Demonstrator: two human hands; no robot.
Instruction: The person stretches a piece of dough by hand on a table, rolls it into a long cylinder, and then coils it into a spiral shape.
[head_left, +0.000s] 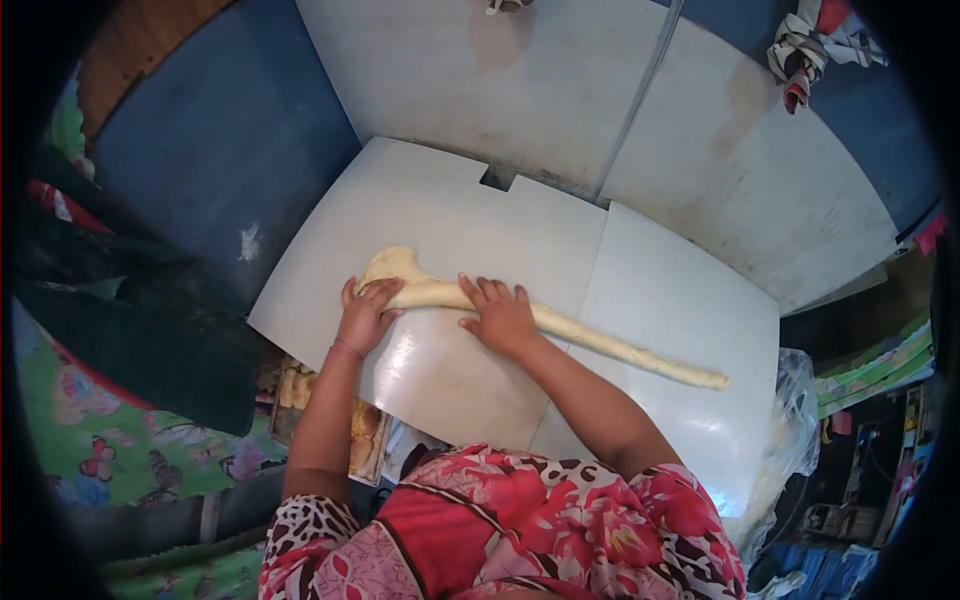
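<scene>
A long roll of pale yellow dough [620, 348] lies across the white tabletop, running from a wide, flat end at the left to a thin tip at the right. My left hand [368, 316] rests on the roll just below the flat end, fingers apart. Further right, my right hand [498, 314] lies over the thick middle part, its fingers spread on top of the dough. Neither hand is wrapped round the roll.
The white tabletop [450, 220] has a small notch at its back edge, below upright white panels [480, 80]. Clear plastic wrapping [795, 400] hangs at the right edge. Baked pieces on a tray [368, 430] sit below the front left edge, beside butterfly-patterned cloth [140, 450].
</scene>
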